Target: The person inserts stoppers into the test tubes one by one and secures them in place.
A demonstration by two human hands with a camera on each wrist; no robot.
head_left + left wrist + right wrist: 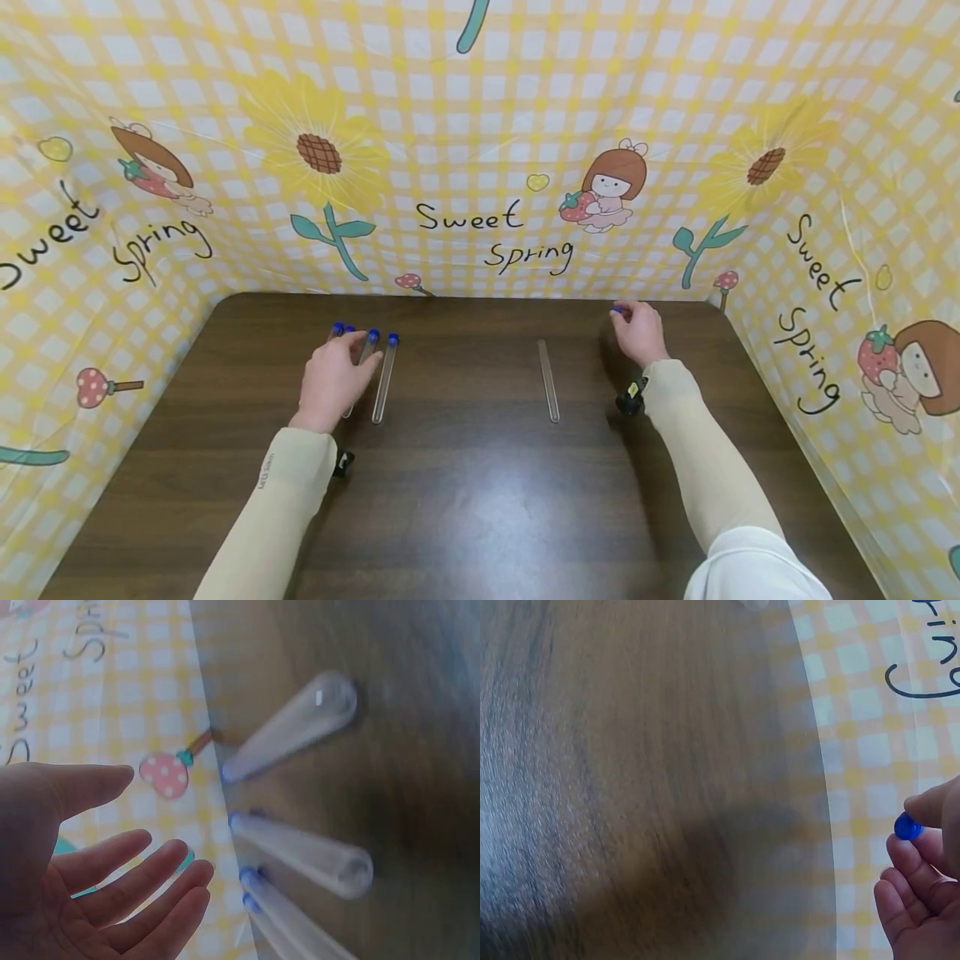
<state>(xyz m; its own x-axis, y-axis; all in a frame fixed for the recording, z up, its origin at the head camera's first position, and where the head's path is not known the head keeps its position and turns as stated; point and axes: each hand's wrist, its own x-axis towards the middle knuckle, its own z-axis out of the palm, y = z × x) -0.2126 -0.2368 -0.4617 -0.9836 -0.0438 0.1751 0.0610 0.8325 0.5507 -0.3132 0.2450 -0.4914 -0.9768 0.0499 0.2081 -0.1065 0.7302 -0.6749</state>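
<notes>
At table's far right, right hand (pixel 640 331) pinches small blue cap (pixel 907 826); uncapped test tube (pixel 548 380) lies nearby. Left hand (pixel 332 379) open over capped tubes (pixel 385 379). Tube probably light, slippery, fragile; grip mid-barrel.

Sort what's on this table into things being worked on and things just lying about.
In hand:
- blue cap, pinched in the right hand
- uncapped tube, lying near the right hand
- capped tubes, under and beside the open left hand

Lying about:
- checked backdrop, only scenery
- table, bearing it all
</notes>
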